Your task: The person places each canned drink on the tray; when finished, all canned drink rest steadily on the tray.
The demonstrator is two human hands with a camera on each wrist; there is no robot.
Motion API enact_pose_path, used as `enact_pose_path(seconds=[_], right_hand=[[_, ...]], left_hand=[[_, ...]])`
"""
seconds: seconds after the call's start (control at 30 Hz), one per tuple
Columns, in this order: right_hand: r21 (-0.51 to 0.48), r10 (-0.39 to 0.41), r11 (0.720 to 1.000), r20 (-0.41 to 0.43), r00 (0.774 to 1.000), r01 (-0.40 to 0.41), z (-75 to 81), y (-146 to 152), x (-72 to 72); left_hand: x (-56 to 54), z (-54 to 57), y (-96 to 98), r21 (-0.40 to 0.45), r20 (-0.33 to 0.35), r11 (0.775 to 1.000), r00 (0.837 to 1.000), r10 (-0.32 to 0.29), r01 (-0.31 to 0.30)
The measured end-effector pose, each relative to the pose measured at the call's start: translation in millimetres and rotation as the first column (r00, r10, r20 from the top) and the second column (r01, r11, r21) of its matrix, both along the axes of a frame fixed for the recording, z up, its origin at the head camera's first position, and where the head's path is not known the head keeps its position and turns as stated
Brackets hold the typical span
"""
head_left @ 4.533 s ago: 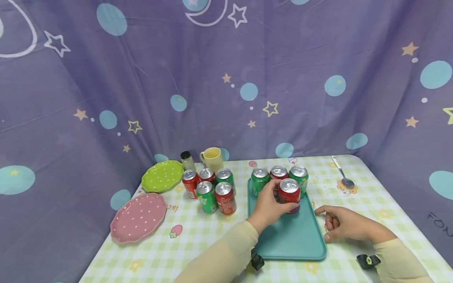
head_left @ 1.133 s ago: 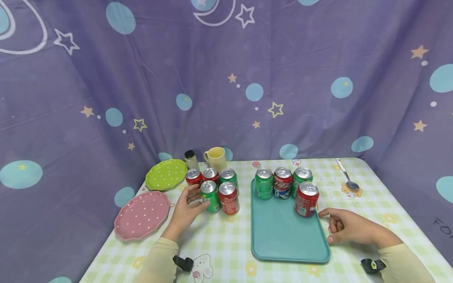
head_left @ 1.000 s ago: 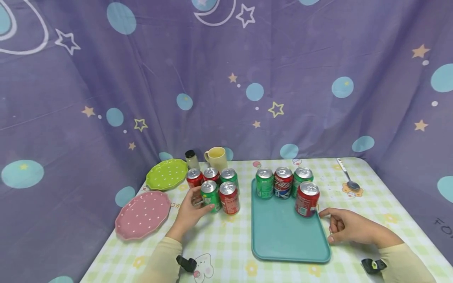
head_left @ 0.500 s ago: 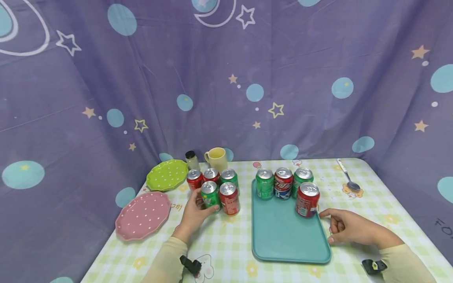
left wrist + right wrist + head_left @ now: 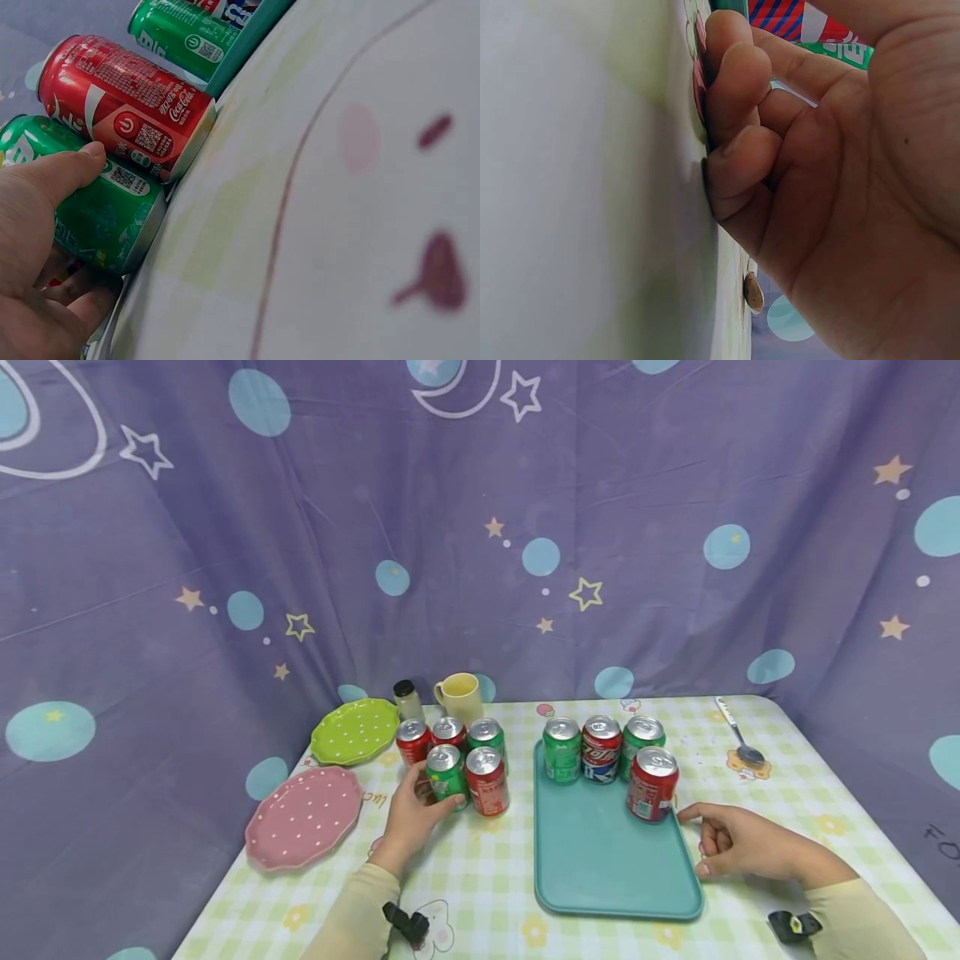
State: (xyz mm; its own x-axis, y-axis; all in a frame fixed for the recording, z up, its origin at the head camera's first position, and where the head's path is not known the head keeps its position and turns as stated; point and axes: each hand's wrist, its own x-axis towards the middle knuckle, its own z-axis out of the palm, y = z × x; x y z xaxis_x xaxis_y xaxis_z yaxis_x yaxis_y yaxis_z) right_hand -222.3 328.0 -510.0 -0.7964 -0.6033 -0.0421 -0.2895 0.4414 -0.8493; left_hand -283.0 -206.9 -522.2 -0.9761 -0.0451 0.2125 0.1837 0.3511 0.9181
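My left hand [image 5: 409, 818] holds a green soda can [image 5: 448, 783] at the front of a cluster, thumb on its near side and fingers round its left. The can stands upright; in the left wrist view the thumb lies across the green can [image 5: 105, 217]. Right beside it stands a red Coca-Cola can [image 5: 487, 789]. Two red cans and a green one form the row behind. My right hand [image 5: 742, 843] rests on the table at the right rim of a teal tray [image 5: 607, 885], index finger extended and other fingers loosely curled, holding nothing.
On the tray, a green can [image 5: 562, 756], a red-and-blue can [image 5: 602, 756] and another green can line the back, with a red can [image 5: 651, 789] in front. Pink [image 5: 303, 818] and green [image 5: 356, 731] plates lie left. A jar [image 5: 407, 703], mug [image 5: 461, 697] and spoon [image 5: 742, 739] stand or lie farther back.
Earlier my left hand held a red can over the tray; that can now stands at the tray's right side. The left hand has moved left and taken hold of the green can.
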Motion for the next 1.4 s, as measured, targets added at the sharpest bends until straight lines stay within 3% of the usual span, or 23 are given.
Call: enact_pose_path(seconds=[0.67,0.97,1.2,1.4], right_hand=[[-0.008,-0.009,1.000,0.017,1.000,0.009,-0.3,-0.1,0.6],[-0.002,-0.012,1.000,0.021,1.000,0.012,-1.8,0.5,-0.5],[0.001,-0.016,1.000,0.032,0.999,0.016,0.1,-0.1,0.6],[0.001,-0.008,1.000,0.030,1.000,0.008,1.5,-1.1,1.0]], left_hand=[[1.7,0.3,0.8,0.009,-0.005,1.000,1.000,0.013,-0.013],[1.8,2.7,-1.7,0.064,-0.064,0.997,0.997,0.054,-0.050],[6.7,15.9,-2.7,0.126,-0.101,0.985,0.986,0.131,-0.117],[17.8,38.3,-2.7,0.122,-0.172,0.981,0.970,0.173,-0.153]])
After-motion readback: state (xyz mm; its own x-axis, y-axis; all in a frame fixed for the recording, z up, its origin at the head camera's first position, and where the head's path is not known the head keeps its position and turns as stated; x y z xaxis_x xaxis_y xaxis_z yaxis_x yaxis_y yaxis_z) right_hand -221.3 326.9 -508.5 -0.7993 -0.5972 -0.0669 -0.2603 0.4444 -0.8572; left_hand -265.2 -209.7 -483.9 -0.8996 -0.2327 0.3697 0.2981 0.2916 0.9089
